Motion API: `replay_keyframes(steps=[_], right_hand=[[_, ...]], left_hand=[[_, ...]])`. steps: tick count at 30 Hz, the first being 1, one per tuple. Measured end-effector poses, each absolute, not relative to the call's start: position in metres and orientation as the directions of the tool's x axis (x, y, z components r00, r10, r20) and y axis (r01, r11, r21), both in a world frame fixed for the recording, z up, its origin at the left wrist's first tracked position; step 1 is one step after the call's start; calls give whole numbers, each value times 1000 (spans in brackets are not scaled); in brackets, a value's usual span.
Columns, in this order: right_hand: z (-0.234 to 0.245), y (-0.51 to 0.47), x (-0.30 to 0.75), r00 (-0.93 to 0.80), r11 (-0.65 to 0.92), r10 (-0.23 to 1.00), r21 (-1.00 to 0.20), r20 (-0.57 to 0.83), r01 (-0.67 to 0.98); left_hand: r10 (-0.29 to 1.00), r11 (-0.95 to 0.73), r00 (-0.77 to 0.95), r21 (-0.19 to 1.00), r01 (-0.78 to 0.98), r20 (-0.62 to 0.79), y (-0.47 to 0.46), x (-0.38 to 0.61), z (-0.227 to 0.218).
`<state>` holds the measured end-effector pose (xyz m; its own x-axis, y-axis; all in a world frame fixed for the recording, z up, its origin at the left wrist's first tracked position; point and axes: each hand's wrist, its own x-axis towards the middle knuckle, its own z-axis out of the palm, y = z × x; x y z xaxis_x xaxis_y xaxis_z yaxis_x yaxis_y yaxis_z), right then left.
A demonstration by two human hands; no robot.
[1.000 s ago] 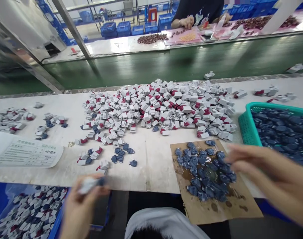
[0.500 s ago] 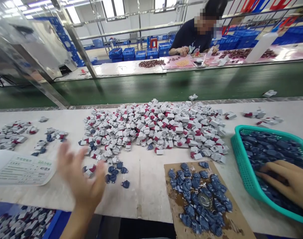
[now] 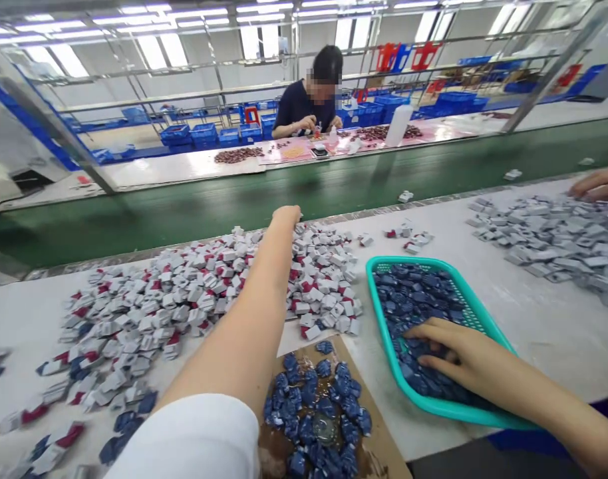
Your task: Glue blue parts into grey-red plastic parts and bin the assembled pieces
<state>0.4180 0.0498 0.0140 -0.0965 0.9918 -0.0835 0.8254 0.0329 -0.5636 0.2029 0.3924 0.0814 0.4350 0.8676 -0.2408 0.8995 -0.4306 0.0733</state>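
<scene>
My left arm stretches over the pile of small grey-white and dark red moulded parts [image 3: 184, 286]. My left hand [image 3: 287, 214] is at the pile's far edge, beside the green belt; its fingers are hidden behind the back of the hand. Inside the teal plastic basket [image 3: 388, 362], my right hand [image 3: 448, 349] rests on small dark blue moulded pieces [image 3: 416, 296], thumb and fingers apart. Between the two arms lies a brown cardboard sheet [image 3: 384, 449], with more dark blue pieces [image 3: 308, 392] on its wet, shiny surface.
Beyond the worktable runs a green conveyor belt [image 3: 199, 206]. A co-worker's hand [image 3: 601, 185] touches a heap of grey parts [image 3: 548, 233] at right. Another person [image 3: 308, 106] works across the belt, near a white bottle [image 3: 398, 126]. Loose parts [image 3: 54, 452] lie at lower left.
My left hand has gone from the near left of the table to the pile's far edge. My view has swung right; my right hand is still in the basket.
</scene>
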Motion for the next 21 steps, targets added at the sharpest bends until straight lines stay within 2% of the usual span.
replay_keyframes(steps=[7,11,14,17,19,21], right_hand=[[11,56,413,-69,63,998,-637,15,768],[25,47,405,-46,85,996,-716,73,693],[47,35,380,9,73,996,-844,92,531],[64,25,346,34,23,999,-899,42,438],[69,23,326,6,13,1000,-865,19,501],[68,24,311,-27,50,999,-790,42,611]], left_hand=[[900,-398,392,8,917,-188,399,207,72],[904,-423,426,55,904,-45,384,197,88],[880,-475,467,121,872,89,363,177,105],[850,-527,481,332,782,215,328,145,117],[843,-535,459,525,662,280,295,118,117],[856,-504,423,669,547,299,255,88,109]])
